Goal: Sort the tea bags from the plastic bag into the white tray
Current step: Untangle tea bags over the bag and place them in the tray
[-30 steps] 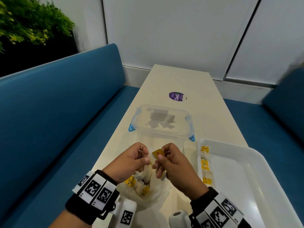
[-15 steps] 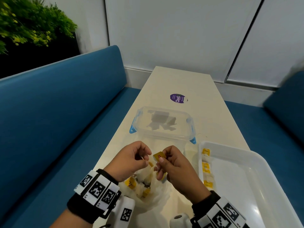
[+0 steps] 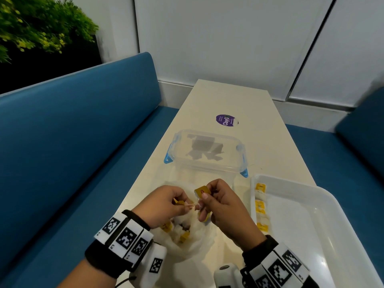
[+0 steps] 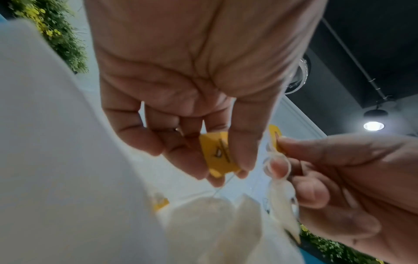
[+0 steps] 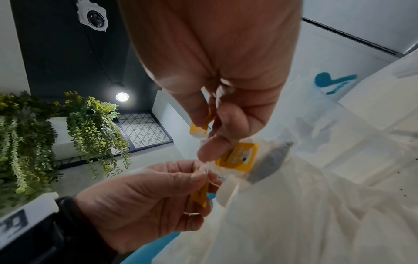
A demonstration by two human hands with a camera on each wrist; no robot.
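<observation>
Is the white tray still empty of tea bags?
No, several yellow-tagged tea bags already lie in a row along the left wall of the white tray.

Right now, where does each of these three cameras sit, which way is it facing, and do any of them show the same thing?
Head: on the person's head, looking down at the cream table, white plastic tray, and both hands.
Left wrist: under the left hand, looking up past its fingers pinching a yellow paper tag.
Right wrist: under the right hand, looking up at ceiling and hanging plants.
Shared: both wrist views show both hands and yellow tags.
</observation>
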